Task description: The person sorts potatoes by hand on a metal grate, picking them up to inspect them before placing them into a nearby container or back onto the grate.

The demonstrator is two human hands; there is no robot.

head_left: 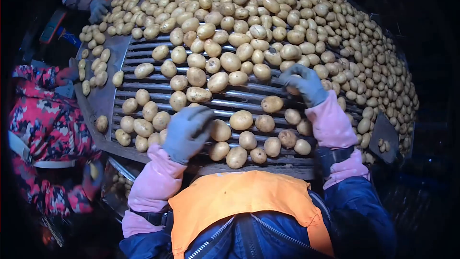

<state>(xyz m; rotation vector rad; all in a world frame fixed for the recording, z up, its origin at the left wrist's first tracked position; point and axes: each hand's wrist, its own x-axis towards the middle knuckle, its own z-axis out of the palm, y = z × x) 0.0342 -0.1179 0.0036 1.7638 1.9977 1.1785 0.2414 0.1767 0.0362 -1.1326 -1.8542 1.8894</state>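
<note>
My left hand, in a grey-blue glove, hovers over the front of a slatted metal grate. Its fingers are stretched toward the right, close beside a potato, and I see nothing held in them. On the right, my gloved right hand is loosely curved with fingers apart. A partly hidden potato lies just under its fingertips; a firm grip does not show. Between my hands, several loose potatoes rest on the bars, among them a pale one and a spotted one.
A large heap of potatoes covers the back and right. Metal plates stick up at the right and far edge. At left, a person in a patterned jacket holds a potato by a container. Another person's gloved hand is at upper left.
</note>
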